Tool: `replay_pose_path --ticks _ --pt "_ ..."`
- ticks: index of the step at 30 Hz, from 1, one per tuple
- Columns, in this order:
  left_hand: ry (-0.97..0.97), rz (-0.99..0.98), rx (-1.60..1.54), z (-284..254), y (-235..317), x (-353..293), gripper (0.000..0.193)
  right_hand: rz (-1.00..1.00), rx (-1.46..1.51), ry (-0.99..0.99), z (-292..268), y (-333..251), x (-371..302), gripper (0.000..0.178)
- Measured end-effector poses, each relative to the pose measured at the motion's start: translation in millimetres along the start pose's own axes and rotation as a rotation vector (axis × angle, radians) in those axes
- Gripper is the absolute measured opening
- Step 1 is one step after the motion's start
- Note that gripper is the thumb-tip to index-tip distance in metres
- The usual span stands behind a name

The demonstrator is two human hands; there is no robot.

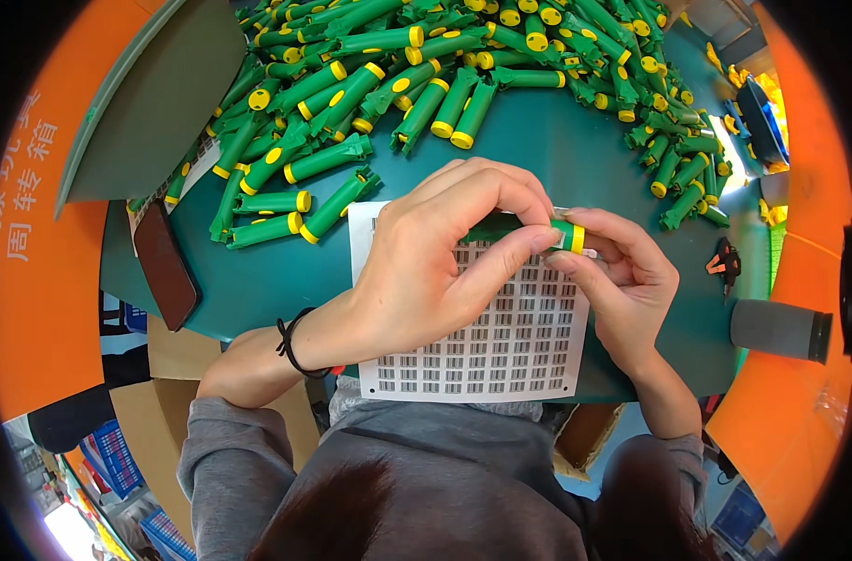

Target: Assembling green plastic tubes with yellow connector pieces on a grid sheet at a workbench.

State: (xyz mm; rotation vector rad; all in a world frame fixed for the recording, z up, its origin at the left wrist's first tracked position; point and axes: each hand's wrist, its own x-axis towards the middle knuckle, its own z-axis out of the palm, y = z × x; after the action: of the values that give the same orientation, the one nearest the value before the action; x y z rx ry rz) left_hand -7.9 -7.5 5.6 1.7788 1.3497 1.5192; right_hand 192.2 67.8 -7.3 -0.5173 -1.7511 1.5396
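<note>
Above a white sheet of small printed labels [472, 395], both hands meet on a green plastic tube with a yellow end cap [576, 237]. My left hand [426, 248] curls over the tube's body, its thumb and index finger pinched close to the capped end. My right hand [627, 276] is closed around that end, thumb in front and fingers behind. A small whitish patch, perhaps a label, shows by the fingertips. Most of the tube's body is hidden behind my left hand. Several loose tubes [274, 202] lie to the left of the sheet.
A large heap of similar green tubes [435, 98] covers the far side of the green table [229, 299]. At left lie a dark phone [166, 265] and a grey panel [155, 103]. A grey cup [779, 329] and a small black-and-orange tool [723, 267] are at right.
</note>
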Motion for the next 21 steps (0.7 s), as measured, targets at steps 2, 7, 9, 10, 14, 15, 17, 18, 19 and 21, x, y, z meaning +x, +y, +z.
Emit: replay_pose_path --ticks 2,7,9,10,14,15,17,18,19,21 --pt "0.005 0.052 0.043 -0.7 0.2 0.6 0.010 0.004 0.005 0.003 0.2 0.0 -0.1 0.036" --pt "0.035 -0.022 -0.035 6.3 -0.1 -1.7 0.012 -0.016 -0.031 0.017 -2.5 1.6 -1.3 0.036" --pt "0.071 -0.119 -0.128 6.0 2.4 -1.4 0.013 -0.027 -0.020 0.016 -3.9 4.9 -1.9 0.036" --pt "0.015 -0.274 -0.200 2.4 3.9 -0.5 0.012 -0.038 -0.007 0.014 -4.4 5.7 -1.2 0.036" --pt "-0.323 -0.637 -0.462 -9.9 -2.3 6.4 0.027 -0.018 0.013 -0.001 -4.1 4.0 4.0 0.036" --pt "-0.351 -0.506 -0.314 -8.7 -2.3 5.9 0.039 -0.004 0.011 -0.017 -3.4 5.6 3.8 0.035" --pt "-0.320 -0.534 -0.260 -9.7 -3.6 5.9 0.039 0.031 0.037 -0.014 0.9 7.5 2.7 0.036" --pt "-0.293 -0.564 -0.207 -9.9 -4.4 7.1 0.039 0.015 0.037 -0.028 2.9 7.1 4.3 0.036" --pt "-0.191 -0.575 -0.247 -4.7 -4.3 4.2 0.036 0.041 0.066 -0.009 5.2 6.2 5.7 0.037" --pt "-0.210 -0.500 -0.149 -10.1 3.5 2.7 0.033 0.167 0.109 -0.015 2.7 4.5 6.7 0.043"
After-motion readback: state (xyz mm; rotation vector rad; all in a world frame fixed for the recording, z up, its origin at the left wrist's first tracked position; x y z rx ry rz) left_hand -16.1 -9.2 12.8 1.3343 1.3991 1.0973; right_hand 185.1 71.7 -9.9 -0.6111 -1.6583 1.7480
